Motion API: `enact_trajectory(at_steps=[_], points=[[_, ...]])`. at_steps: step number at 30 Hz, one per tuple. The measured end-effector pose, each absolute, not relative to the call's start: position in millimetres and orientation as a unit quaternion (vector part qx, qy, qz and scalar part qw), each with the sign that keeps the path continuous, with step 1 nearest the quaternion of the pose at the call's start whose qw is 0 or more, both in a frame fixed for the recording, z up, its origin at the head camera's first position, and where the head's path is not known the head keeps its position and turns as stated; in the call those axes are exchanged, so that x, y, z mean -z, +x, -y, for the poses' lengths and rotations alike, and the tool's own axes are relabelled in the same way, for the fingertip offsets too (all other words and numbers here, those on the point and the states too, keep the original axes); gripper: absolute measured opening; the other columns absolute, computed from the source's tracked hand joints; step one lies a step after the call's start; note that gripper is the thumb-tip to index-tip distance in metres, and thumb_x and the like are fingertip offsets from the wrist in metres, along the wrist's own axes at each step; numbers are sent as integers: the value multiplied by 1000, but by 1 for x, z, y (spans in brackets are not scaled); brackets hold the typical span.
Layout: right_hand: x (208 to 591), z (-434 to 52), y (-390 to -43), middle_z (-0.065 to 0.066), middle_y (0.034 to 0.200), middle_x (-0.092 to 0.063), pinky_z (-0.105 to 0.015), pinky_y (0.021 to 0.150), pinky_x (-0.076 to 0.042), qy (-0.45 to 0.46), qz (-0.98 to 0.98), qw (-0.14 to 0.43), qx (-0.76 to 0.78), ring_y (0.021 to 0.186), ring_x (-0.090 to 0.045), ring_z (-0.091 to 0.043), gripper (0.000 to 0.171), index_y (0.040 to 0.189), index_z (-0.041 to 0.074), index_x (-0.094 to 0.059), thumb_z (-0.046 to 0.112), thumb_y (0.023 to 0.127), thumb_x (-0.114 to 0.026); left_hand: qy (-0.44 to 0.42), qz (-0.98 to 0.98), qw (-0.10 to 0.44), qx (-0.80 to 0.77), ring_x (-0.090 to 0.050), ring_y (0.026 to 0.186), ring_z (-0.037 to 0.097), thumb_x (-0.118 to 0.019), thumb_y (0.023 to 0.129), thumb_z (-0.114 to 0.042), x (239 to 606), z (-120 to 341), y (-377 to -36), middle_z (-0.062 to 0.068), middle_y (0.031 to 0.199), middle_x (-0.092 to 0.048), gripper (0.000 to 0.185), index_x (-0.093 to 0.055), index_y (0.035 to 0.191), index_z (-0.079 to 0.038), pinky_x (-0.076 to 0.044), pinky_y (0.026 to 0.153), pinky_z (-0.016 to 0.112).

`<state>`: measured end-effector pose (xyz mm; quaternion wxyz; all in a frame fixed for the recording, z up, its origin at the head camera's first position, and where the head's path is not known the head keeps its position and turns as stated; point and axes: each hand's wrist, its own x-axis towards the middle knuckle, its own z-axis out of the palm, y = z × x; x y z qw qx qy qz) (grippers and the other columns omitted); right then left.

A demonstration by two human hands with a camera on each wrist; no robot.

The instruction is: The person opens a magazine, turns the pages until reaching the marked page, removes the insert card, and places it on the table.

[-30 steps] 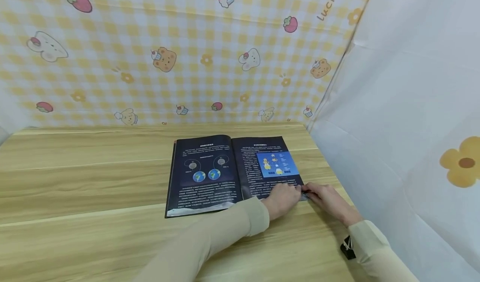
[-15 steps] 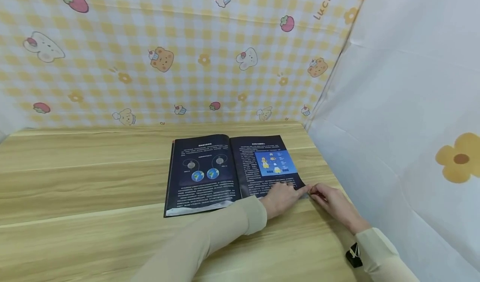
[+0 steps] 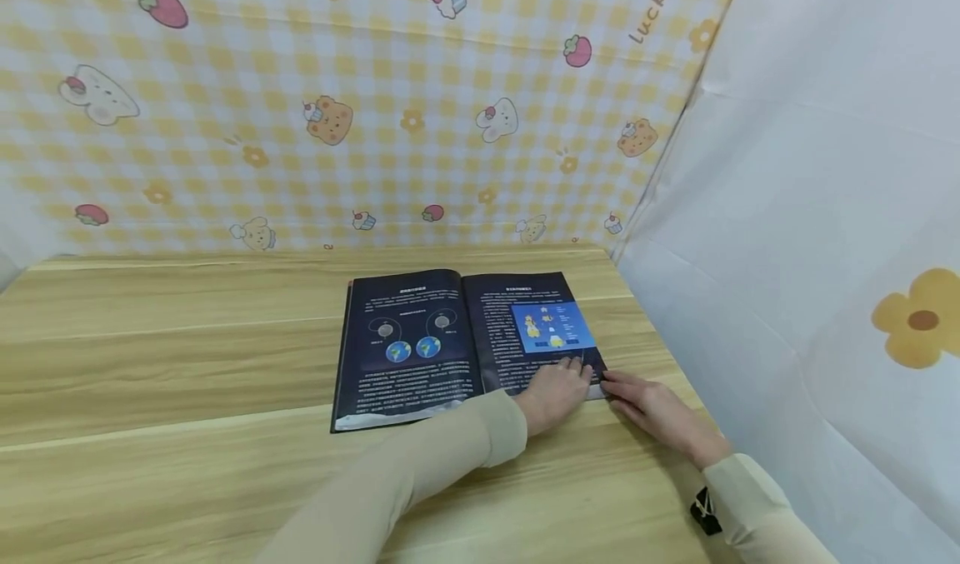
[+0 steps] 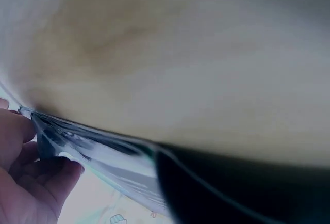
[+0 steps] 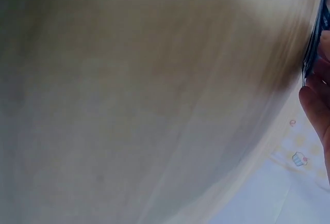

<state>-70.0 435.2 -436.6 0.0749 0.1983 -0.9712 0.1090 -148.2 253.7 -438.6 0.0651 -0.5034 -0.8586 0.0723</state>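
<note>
one open book lies under relaxed left fingers and seems pinched by right fingers.

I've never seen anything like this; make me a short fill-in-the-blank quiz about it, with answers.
1. The book lies ____ on the table.
2. The left hand rests on the book's ____ page.
3. The left page shows ____ blue globes.
4. The checked cloth behind the table is white and ____.

Missing words: open; right; two; yellow.
</note>
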Motion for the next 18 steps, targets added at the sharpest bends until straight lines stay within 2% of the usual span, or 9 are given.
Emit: enact_trajectory(at_steps=[4, 7, 11, 13, 15, 18], points=[[435, -431, -71, -22, 123, -60, -45, 87, -50, 204, 972, 62, -95, 108, -60, -38, 32, 116, -3, -64, 2, 84, -66, -492, 862, 76, -97, -43, 131, 19, -38, 102, -19, 440, -248, -151, 7, 144, -44, 38, -48, 138, -12, -47, 95, 25], [434, -431, -71, -20, 121, -61, -45, 87, -50, 205, 972, 68, -88, 107, -60, -38, 31, 113, -2, -65, 2, 83, -66, -487, 863, 79, -108, -37, 136, 22, -38, 102, -28, 440, -243, -153, 10, 148, -38, 40, -51, 135, -11, -42, 102, 26], [434, -432, -71, -19, 120, -62, -45, 87, -50, 199, 974, 66, -85, 107, -61, -37, 29, 112, -1, -66, 3, 84, -66, -488, 863, 57, -119, -27, 141, 24, -36, 100, -41, 437, -238, -156, 9, 153, -27, 47, -53, 134, -13, -33, 110, 31], [434, -432, -72, -19, 120, -62, -44, 88, -50, 195, 975, 60, -87, 108, -60, -37, 28, 112, -1, -66, 3, 84, -66, -492, 860, 49, -125, -24, 142, 24, -36, 100, -42, 437, -235, -156, 8, 155, -23, 46, -54, 133, -16, -31, 111, 33], [434, -432, -72, -18, 121, -62, -44, 88, -50, 193, 976, 55, -88, 109, -60, -36, 28, 112, -1, -66, 3, 85, -65, -495, 859, 48, -124, -25, 142, 24, -36, 100, -42, 438, -233, -156, 7, 155, -25, 44, -57, 130, -18, -30, 112, 34], [434, -431, -73, -18, 120, -63, -44, 88, -50, 195, 975, 54, -88, 108, -60, -36, 28, 112, -1, -66, 3, 85, -65, -489, 863, 47, -113, -37, 136, 22, -37, 100, -41, 440, -230, -156, 8, 149, -36, 45, -57, 131, -14, -35, 108, 33]])
